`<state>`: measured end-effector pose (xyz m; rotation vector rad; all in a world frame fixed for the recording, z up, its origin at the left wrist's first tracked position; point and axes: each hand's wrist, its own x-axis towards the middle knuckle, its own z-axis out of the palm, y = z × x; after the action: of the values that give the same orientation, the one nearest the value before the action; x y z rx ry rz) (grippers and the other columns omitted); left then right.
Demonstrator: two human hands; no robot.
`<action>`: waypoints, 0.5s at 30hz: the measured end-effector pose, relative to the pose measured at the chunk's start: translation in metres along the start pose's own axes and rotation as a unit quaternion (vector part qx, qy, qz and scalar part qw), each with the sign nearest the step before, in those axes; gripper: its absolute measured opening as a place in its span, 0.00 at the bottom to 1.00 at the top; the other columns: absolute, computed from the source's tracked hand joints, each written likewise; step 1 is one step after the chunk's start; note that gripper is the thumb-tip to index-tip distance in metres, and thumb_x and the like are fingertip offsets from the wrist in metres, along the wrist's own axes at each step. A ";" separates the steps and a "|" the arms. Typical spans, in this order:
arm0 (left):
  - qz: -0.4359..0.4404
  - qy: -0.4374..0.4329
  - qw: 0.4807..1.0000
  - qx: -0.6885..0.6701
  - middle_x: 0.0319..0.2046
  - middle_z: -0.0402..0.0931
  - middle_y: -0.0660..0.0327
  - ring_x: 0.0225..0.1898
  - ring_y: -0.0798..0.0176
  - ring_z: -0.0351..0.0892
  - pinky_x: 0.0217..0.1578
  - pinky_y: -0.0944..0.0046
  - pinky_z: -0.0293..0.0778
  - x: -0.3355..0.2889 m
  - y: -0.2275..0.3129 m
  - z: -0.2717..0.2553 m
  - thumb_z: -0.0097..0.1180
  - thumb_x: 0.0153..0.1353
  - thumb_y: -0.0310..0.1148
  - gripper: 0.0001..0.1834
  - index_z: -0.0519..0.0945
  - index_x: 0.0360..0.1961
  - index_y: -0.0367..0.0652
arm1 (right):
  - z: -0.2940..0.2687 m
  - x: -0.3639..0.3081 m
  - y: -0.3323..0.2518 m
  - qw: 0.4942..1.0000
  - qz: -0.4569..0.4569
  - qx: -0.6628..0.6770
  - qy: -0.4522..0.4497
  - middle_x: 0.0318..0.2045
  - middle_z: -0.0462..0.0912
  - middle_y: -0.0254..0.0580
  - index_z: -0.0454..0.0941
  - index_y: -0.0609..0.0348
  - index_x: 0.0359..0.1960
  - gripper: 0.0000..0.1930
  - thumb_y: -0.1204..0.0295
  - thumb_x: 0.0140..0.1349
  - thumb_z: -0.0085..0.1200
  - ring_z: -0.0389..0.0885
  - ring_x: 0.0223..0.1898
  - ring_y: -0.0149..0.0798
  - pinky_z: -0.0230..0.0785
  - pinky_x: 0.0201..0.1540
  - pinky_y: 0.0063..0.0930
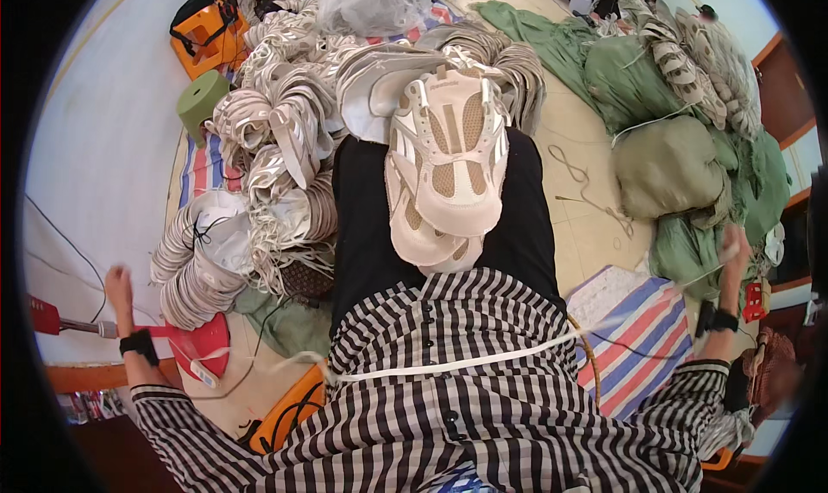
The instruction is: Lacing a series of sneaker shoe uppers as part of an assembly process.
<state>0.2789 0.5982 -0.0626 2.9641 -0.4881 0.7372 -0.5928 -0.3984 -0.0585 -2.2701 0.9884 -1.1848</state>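
Across the front of my striped shirt runs a long white shoelace (457, 365). My right hand (733, 244), blurred and raised far out at the right, is closed on the lace's right end. Far out at the left, my left hand (119, 293) has its fingers curled; what is in them is too blurred to see. The lace fades from view on that side. A small stack of beige and white shoe uppers (457, 195) with mesh panels lies on my lap, toes toward me and lace holes away. Neither hand touches it.
Bundles of shoe uppers (297, 122) are heaped ahead and to the left, near a green stool (203, 100). Green sacks (673, 165) pile up on the right. A striped sheet (634, 338) covers floor by my right side. A red board (203, 346) lies near my left wrist.
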 end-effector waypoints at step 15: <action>0.350 -0.312 0.529 -0.707 0.44 0.79 0.53 0.44 0.59 0.78 0.48 0.62 0.72 -0.103 0.650 -0.177 0.60 0.59 0.35 0.21 0.76 0.50 0.33 | 0.253 0.024 -0.447 0.874 -0.442 -0.082 -0.185 0.24 0.75 0.40 0.71 0.57 0.30 0.09 0.78 0.45 0.55 0.79 0.28 0.47 0.68 0.28 0.39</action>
<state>-0.0905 0.0332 0.0282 1.2011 -1.4031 -0.6504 -0.1931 -0.1100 0.0881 -3.0431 -0.1632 -0.8838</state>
